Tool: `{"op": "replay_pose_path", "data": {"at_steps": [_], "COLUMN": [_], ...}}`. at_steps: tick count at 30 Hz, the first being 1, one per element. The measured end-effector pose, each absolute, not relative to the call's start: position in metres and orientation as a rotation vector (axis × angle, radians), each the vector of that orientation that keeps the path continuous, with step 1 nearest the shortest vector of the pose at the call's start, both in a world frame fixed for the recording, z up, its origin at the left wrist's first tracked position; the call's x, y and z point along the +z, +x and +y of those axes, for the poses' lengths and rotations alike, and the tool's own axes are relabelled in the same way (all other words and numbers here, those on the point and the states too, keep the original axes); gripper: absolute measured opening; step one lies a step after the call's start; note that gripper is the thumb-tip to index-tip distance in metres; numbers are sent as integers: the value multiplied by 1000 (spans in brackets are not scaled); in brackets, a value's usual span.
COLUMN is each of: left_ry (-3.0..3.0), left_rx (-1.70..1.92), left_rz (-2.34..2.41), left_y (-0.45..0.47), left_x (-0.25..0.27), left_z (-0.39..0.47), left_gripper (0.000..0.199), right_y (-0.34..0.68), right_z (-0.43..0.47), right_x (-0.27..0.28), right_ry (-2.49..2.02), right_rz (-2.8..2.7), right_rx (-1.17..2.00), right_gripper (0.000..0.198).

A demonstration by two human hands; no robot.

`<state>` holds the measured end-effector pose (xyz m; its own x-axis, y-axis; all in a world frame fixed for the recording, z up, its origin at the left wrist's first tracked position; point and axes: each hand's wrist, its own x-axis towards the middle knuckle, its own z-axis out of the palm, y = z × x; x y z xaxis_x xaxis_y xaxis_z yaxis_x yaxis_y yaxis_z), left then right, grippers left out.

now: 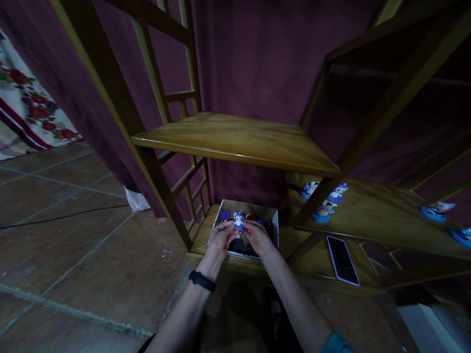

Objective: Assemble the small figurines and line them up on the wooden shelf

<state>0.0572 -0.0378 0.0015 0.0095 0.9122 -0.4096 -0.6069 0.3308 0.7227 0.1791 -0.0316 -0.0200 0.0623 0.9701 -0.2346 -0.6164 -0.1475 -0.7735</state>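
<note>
A small purple and white figurine (239, 221) is pinched between the fingers of both my hands, held upright above an open white box (272, 215). My left hand (221, 237) grips its left side, and my right hand (256, 234) grips its right side. Inside the box, behind and below my hands, lie a round blue-purple piece (225, 214), something red (250, 217) and dark items whose kind I cannot make out. My hands hide part of the box's contents.
The box stands on the low shelf of a wooden rack, under a higher wooden board (235, 135). To the right, several figurines on blue bases (324, 212) stand on another shelf (371, 211). A phone (343, 260) lies below them. A black cable (73, 214) crosses the tiled floor.
</note>
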Motion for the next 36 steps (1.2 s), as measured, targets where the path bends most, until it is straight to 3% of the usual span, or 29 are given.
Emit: {"op": "replay_pose_path", "data": {"at_steps": [10,15,25,36], "left_ry": [384,449,547,558], "left_rx": [1258,1300,1344,1387], "left_rz": [1002,1002,935,942], "left_y": [56,55,57,56], "left_x": [-3,-3,-2,-3], "left_z": [-32,-33,-32,-34], "left_gripper": [22,20,31,28], "right_y": [179,178,183,176], "right_z": [-34,-31,-31,-37], "right_x": [-6,-10,-8,-10], "right_ry": [-1029,-1131,-1221,-1222], "right_rz": [-732,-1107,-1555,-1614], "right_rx": [1399,1153,675,567], "right_gripper": [18,32,31,33]}}
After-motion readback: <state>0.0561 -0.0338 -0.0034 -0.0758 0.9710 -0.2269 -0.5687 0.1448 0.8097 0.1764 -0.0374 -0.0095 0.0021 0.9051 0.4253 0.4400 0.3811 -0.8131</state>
